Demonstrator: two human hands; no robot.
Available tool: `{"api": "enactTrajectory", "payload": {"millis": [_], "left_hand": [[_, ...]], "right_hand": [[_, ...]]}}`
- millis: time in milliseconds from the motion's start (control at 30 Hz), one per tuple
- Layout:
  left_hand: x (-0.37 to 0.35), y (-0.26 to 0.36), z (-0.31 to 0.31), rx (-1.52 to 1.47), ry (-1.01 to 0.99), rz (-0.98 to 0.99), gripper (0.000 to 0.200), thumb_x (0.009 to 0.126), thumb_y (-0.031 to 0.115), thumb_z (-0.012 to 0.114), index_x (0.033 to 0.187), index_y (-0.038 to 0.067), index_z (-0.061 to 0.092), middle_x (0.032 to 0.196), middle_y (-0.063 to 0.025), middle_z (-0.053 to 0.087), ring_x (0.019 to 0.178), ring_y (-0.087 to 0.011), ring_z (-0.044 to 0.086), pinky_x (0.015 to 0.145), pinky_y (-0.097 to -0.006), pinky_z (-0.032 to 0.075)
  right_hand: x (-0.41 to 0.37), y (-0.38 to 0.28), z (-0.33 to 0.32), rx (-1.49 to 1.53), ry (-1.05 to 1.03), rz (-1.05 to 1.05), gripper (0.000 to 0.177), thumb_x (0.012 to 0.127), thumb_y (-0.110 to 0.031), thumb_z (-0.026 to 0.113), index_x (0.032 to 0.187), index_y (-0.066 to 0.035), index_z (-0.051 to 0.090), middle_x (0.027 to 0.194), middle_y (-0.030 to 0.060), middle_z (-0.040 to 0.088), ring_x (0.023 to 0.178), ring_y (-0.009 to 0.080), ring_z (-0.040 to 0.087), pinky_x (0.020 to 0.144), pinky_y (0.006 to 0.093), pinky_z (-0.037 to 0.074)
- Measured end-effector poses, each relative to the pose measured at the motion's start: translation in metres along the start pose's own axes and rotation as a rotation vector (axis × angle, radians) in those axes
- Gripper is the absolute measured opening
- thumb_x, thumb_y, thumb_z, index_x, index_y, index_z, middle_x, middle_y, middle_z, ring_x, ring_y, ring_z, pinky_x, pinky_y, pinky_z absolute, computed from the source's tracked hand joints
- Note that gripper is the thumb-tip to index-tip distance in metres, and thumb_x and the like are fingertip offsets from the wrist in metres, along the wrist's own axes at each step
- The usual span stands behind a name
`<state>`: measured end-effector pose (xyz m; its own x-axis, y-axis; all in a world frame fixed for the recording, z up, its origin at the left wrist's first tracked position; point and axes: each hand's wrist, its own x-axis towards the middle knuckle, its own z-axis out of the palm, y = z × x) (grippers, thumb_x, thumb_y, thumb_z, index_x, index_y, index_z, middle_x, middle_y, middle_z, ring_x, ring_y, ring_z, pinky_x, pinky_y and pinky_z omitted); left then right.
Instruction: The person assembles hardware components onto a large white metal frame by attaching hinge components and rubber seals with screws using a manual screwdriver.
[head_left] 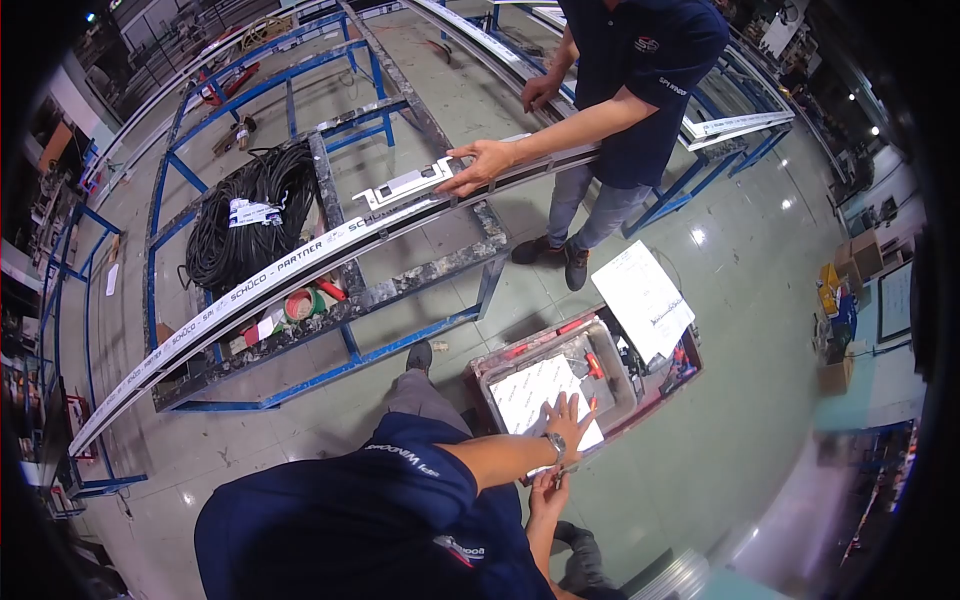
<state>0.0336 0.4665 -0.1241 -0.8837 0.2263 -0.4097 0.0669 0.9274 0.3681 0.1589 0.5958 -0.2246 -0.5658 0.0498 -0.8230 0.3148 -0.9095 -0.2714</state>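
Note:
My left hand (566, 422), with a watch (556, 447) at the wrist, lies with fingers spread on a white printed sheet (530, 395). This sheet rests over a grey tray (627, 400) holding red-handled tools (594, 364). Just below that wrist, by the tray's near edge, my right hand (545, 503) has its fingers bent together; what they hold is too small to make out. A larger paper with handwriting (642, 300) lies across the far side of the reddish crate (655, 412) around the tray.
A co-worker (640, 90) stands beyond the crate, one hand on a white metal part (410, 184) on a long curved profile (290, 268). The profile rests on a blue-legged frame (490, 240). Coiled black cable (250, 225) and tape rolls (300, 304) lie on the frame.

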Motion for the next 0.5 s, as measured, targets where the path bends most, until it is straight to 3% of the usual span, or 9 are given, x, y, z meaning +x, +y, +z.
{"api": "enactTrajectory", "payload": {"millis": [133,300,500], "left_hand": [[0.008,0.002,0.01,0.055,0.003,-0.01,0.107,0.074,0.06,0.072,0.158,0.019,0.021,0.158,-0.0351,0.012,0.142,-0.0588,0.016,0.097,-0.0781,0.029],[0.001,0.005,0.002,0.015,-0.017,-0.023,0.107,0.074,0.055,0.074,0.158,0.017,0.019,0.157,-0.0359,0.011,0.144,-0.0556,0.016,0.094,-0.0809,0.029],[0.0,0.005,-0.008,-0.024,-0.002,0.065,0.098,0.077,0.05,0.073,0.156,0.018,0.025,0.161,-0.0284,0.007,0.146,-0.0514,0.012,0.092,-0.0831,0.029]], "right_hand": [[-0.001,0.0,0.002,-0.011,0.056,-0.018,0.023,0.099,-0.028,0.059,0.11,-0.007,0.06,0.099,0.003,0.067,0.091,0.0156,0.067,0.08,0.0325,0.053],[0.0,0.0,-0.003,-0.009,0.008,-0.008,0.024,0.1,-0.028,0.058,0.11,-0.007,0.059,0.1,0.0035,0.067,0.092,0.0155,0.067,0.08,0.0321,0.053],[-0.001,0.001,0.0,-0.032,-0.003,-0.042,0.027,0.101,-0.028,0.055,0.114,-0.004,0.058,0.104,0.0053,0.066,0.089,0.0159,0.066,0.078,0.0316,0.055]]}}
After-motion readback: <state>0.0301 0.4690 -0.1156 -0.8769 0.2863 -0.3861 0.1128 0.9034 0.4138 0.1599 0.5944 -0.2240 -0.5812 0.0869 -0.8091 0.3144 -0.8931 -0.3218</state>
